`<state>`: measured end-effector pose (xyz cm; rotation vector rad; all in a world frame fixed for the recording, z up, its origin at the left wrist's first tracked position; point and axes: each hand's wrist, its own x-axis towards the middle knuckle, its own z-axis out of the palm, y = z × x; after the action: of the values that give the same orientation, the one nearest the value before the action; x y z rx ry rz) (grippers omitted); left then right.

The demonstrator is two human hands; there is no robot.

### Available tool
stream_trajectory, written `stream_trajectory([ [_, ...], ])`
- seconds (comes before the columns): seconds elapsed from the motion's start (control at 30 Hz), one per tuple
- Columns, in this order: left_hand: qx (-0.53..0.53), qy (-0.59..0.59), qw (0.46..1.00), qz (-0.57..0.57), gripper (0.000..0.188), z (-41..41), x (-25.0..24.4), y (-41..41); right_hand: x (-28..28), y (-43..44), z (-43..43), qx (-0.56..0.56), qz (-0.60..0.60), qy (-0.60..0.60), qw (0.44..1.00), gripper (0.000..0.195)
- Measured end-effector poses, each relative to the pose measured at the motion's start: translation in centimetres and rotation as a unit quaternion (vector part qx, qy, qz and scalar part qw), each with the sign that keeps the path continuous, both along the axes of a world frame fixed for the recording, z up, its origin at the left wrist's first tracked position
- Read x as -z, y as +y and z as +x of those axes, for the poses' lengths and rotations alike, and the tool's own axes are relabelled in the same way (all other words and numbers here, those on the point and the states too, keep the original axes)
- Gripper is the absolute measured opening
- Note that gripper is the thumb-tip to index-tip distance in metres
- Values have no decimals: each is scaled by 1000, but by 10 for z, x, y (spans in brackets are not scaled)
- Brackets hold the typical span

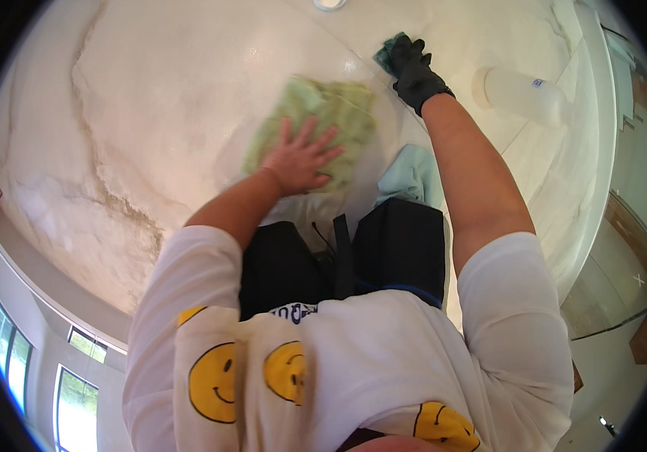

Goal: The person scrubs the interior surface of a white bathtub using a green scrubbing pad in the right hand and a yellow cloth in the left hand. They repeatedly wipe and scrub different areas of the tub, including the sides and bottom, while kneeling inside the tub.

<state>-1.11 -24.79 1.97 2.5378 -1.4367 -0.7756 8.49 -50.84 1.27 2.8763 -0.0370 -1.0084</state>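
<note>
My left hand (304, 158), bare and with fingers spread, presses flat on a light green cloth (352, 107) that lies on the marbled stone-look surface (159, 90). Farther out to the right, my right hand (416, 70) wears a black glove and has its fingers on a dark green scouring pad (384, 55), held against the same surface near a seam. A pale blue cloth (411, 172) lies crumpled between my right forearm and my dark-clad legs.
A translucent white plastic bottle (518, 93) lies on its side right of my gloved hand. At the top edge is a small round white object (329, 4). The surface's curved-looking edge (603, 169) runs down the right side. Windows (78, 404) show at lower left.
</note>
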Motion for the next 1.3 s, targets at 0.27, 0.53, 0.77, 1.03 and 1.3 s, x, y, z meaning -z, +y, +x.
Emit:
stream_trajectory([
  [0.27, 49, 36, 994, -96, 57, 2, 11, -132, -15, -1, 4, 45, 54, 34, 997, 71],
  [0.53, -84, -37, 991, -99, 58, 39, 18, -95, -22, -1, 9, 11, 35, 58, 998, 59],
  [0.77, -219, -152, 964, 15, 60, 86, 16, -11, -9, -14, 9, -20, 24, 80, 996, 61],
  [1.03, -339, -233, 908, 74, 59, 134, 17, 59, -16, 0, 13, -15, 8, 46, 999, 67],
  [1.3, -351, -247, 900, 76, 59, 210, 18, 76, -4, -23, 0, -73, 78, 20, 994, 84],
])
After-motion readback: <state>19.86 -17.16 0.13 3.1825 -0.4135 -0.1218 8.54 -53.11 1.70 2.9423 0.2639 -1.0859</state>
